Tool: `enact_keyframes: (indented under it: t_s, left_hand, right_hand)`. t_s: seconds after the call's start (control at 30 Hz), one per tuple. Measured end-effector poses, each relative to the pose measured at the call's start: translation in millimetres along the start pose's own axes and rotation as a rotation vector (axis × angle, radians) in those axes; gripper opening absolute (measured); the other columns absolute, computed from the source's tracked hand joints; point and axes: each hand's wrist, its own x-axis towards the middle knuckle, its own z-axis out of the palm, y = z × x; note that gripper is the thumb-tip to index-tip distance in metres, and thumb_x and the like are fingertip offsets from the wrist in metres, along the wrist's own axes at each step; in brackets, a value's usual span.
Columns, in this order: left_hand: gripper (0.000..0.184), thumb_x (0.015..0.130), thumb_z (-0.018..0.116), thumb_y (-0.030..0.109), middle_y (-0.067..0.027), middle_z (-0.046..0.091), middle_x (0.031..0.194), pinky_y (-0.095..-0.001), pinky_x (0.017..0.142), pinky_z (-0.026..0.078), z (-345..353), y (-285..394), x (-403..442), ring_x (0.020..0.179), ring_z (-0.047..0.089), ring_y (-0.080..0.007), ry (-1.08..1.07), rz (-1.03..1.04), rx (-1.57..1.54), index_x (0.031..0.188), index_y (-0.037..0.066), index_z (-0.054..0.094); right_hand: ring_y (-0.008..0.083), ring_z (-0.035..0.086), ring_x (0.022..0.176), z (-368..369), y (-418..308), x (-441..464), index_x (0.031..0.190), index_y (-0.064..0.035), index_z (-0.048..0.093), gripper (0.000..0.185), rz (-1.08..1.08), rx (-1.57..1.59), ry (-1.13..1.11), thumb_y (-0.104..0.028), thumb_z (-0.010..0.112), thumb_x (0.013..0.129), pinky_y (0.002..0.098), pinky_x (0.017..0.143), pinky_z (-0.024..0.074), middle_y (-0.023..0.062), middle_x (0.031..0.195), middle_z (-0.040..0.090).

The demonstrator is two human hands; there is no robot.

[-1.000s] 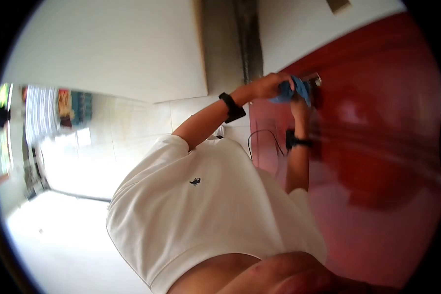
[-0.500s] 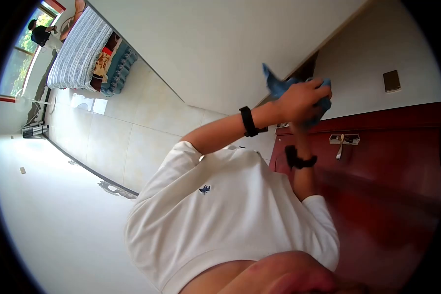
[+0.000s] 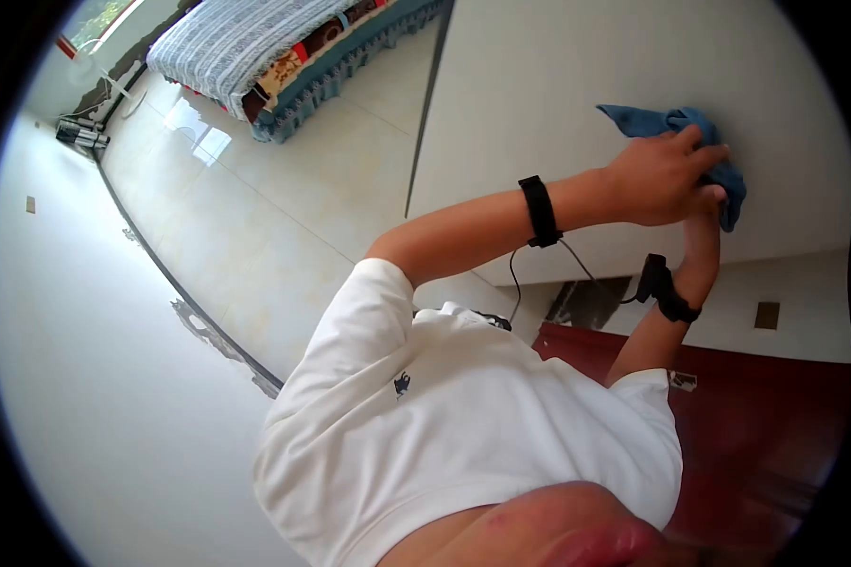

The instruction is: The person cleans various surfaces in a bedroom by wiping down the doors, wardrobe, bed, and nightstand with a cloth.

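A blue cloth (image 3: 667, 121) lies against a large white panel (image 3: 539, 104) that looks like a door. My left hand (image 3: 657, 180) is closed on the cloth, its fingers bent over the fabric and pressing it to the panel. One corner of the cloth sticks out to the left, and another part hangs to the right of the fingers. Close behind my left hand is my right hand (image 3: 703, 217), mostly covered by it. The right hand's fingers are hidden, so its grip on the cloth cannot be made out. Black bands circle both wrists.
A dark red door (image 3: 747, 416) with a metal latch is at lower right, and a brown plate (image 3: 768, 316) sits on the wall above it. A bed (image 3: 255, 47) with a striped cover stands at upper left. A thin cable (image 3: 586, 265) hangs between my wrists.
The view has turned, showing more of the bed and panel. The cloth, bunched between my hands before, is now spread against the panel. The person by the window is out of view.
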Motion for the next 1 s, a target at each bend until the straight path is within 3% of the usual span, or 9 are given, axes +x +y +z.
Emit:
enact_keyframes:
  t_s: [0.13,0.23,0.37,0.5,0.63,0.7,0.77,0.97,1.0]
  left_hand:
    - [0.042,0.092,0.057,0.036,-0.013,0.054,0.097,-0.0405,0.072,0.049,-31.5,-50.9,-17.7,0.091,0.057,-0.0322,0.105,-0.021,0.178,0.123,0.007,0.056]
    - [0.034,0.094,0.051,0.034,-0.0175,0.062,0.085,-0.0428,0.072,0.048,-73.0,-88.5,-34.5,0.085,0.061,-0.0356,-0.135,-0.389,0.082,0.098,0.002,0.063]
    - [0.042,0.096,0.046,0.036,-0.0222,0.065,0.077,-0.0444,0.071,0.048,-95.4,-139.8,-74.2,0.076,0.062,-0.0397,-0.097,-0.569,-0.032,0.086,-0.001,0.063]
    - [0.039,0.095,0.047,0.035,-0.0223,0.065,0.083,-0.0431,0.072,0.048,-126.0,-168.6,-108.9,0.078,0.062,-0.0394,-0.001,-0.784,-0.012,0.095,0.001,0.065]
    - [0.03,0.092,0.059,0.024,-0.0144,0.069,0.088,-0.0362,0.07,0.052,-146.6,-199.7,-160.5,0.08,0.067,-0.0258,0.213,-0.652,-0.136,0.112,0.001,0.062]
    - [0.041,0.089,0.066,0.014,-0.0089,0.068,0.095,-0.0286,0.073,0.053,-149.4,-211.2,-169.8,0.087,0.064,-0.0111,0.447,-0.59,-0.529,0.126,-0.002,0.055]
    - [0.045,0.09,0.066,0.016,-0.0124,0.066,0.105,-0.0272,0.08,0.051,-190.4,-171.5,-125.0,0.084,0.057,-0.0072,0.442,-0.521,-0.569,0.129,-0.002,0.052]
    - [0.058,0.092,0.061,0.017,-0.0177,0.057,0.118,-0.037,0.105,0.032,-233.6,-155.2,-40.5,0.108,0.053,-0.0303,0.135,-0.165,0.078,0.143,0.004,0.036]
    - [0.057,0.093,0.058,0.012,-0.0162,0.058,0.117,-0.0367,0.105,0.031,-234.9,-160.0,-38.0,0.108,0.053,-0.0309,-0.024,-0.361,-0.072,0.144,0.005,0.035]
  right_hand:
    - [0.0177,0.04,0.128,58.3,4.3,38.1,0.138,0.0,0.033,0.048,0.045,-0.083,-0.114,-0.029,0.044,0.102,0.0328,0.108,0.0313,0.0073,0.141,0.04]
    - [0.0137,0.056,0.107,150.6,-17.9,54.4,0.121,-0.0036,0.054,0.032,0.188,-0.438,-0.237,-0.025,0.053,0.096,0.0307,0.091,0.0432,0.0054,0.119,0.06]
    - [0.0271,0.063,0.087,238.9,-31.6,57.3,0.1,-0.008,0.064,0.022,-0.216,-1.086,-0.263,-0.022,0.066,0.083,0.0362,0.078,0.0488,0.01,0.092,0.067]
    - [0.0327,0.062,0.082,281.6,-3.3,74.4,0.091,-0.0078,0.065,0.018,-0.096,-0.869,-0.36,-0.021,0.068,0.079,0.0387,0.074,0.0491,0.011,0.089,0.067]
    - [0.0304,0.061,0.096,311.9,19.6,60.3,0.099,-0.0126,0.064,0.023,-0.592,-0.908,-0.301,-0.016,0.071,0.077,0.0365,0.079,0.0507,0.0118,0.097,0.065]
    - [0.0356,0.061,0.095,327.1,-19.1,47.4,0.107,-0.0097,0.061,0.031,-0.138,-1.009,-0.363,-0.027,0.069,0.082,0.0413,0.081,0.0501,0.0152,0.102,0.065]
    - [0.0387,0.06,0.092,324.8,-39.3,55.7,0.106,-0.0019,0.059,0.035,-0.208,-0.972,-0.271,-0.03,0.066,0.087,0.0409,0.079,0.0493,0.0209,0.102,0.064]
    - [0.025,0.061,0.093,322.2,-54.2,89.5,0.109,0.0046,0.057,0.027,-0.458,-0.516,0.101,-0.017,0.059,0.093,0.0344,0.086,0.0449,0.0178,0.105,0.063]
    - [0.0221,0.06,0.093,323.0,-49.2,94.2,0.107,0.0058,0.059,0.025,-0.49,-0.449,0.136,-0.015,0.057,0.093,0.0333,0.085,0.0454,0.015,0.103,0.064]
